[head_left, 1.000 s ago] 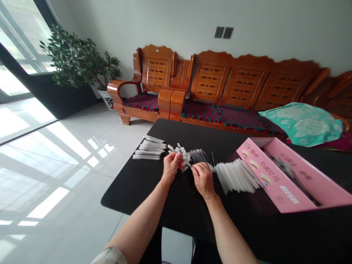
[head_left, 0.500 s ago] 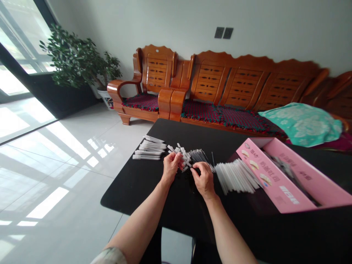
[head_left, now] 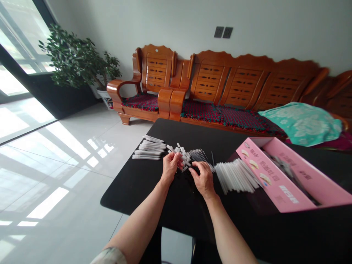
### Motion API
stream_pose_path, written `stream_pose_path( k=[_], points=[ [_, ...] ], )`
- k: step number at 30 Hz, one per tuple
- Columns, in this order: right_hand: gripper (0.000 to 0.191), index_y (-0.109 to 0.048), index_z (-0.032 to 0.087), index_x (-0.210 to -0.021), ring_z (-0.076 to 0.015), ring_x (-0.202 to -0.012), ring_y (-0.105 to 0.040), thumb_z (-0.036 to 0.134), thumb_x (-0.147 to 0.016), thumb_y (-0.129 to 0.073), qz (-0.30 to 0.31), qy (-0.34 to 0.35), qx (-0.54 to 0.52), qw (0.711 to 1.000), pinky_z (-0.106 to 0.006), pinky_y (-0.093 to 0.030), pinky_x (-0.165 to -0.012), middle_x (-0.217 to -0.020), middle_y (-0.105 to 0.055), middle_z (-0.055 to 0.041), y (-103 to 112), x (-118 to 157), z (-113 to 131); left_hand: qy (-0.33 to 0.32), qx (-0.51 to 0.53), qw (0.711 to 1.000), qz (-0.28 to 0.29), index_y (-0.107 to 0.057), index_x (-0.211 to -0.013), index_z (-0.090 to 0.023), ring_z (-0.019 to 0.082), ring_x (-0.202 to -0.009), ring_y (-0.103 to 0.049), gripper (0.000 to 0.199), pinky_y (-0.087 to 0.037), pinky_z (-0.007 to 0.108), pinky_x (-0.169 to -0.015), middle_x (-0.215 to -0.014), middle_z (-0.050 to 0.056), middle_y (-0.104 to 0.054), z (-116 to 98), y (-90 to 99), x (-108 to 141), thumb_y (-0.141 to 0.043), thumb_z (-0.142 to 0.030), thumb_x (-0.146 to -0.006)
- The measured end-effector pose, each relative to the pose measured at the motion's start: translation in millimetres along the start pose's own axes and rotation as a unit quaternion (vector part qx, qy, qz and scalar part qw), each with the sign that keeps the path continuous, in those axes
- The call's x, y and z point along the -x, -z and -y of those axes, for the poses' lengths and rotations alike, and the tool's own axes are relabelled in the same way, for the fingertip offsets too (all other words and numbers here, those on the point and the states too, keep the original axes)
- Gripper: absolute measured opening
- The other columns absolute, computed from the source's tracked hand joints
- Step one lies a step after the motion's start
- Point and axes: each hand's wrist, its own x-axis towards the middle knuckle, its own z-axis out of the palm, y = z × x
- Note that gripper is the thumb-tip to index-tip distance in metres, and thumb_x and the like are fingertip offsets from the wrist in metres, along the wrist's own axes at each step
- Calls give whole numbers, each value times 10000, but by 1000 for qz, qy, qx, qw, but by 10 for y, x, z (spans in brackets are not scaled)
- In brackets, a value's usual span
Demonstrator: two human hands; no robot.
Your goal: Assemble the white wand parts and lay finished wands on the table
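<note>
Your left hand (head_left: 171,165) curled, pinching into loose white heap (head_left: 184,156), grip likely but held piece hidden; right hand (head_left: 203,179) half-closed at heap's near right edge, hold unclear. Neat white tubes (head_left: 149,148) lined up left; fanned clear tubes (head_left: 236,176) right, beside pink carton (head_left: 277,176). Heap still loose.

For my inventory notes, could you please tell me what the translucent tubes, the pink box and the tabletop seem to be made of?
The translucent tubes look like plastic: milky, faintly see-through, softly shiny. The pink box seems printed card, matte, with thin folded walls. The black tabletop is glossy and mirrors light, so glass or lacquer; I cannot tell which.
</note>
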Motion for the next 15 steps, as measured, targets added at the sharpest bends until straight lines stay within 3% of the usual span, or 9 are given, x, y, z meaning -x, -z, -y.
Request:
stream_pose_path(
  k=[6,15],
  points=[
    [69,-604,186,-875,-221,-851,-580,171,-920,-553,-7,9,1,1000,-373,-482,-803,-848,-647,-64,-7,-5,-5,1,-3,1000,6,-642,-761,-134,104,-380,-520,388,-413,200,-370,-512,-8,-604,-3,0,-2,-691,-517,-803],
    [47,-609,191,-870,-224,-870,-589,169,-889,-572,-20,1,17,1000,-382,-479,-832,-867,-660,-67,46,5,-37,-3,14,999,-34,-636,-761,-134,106,-402,-529,418,-423,209,-381,-534,-7,-600,4,36,-38,-698,-547,-784]
  ],
)
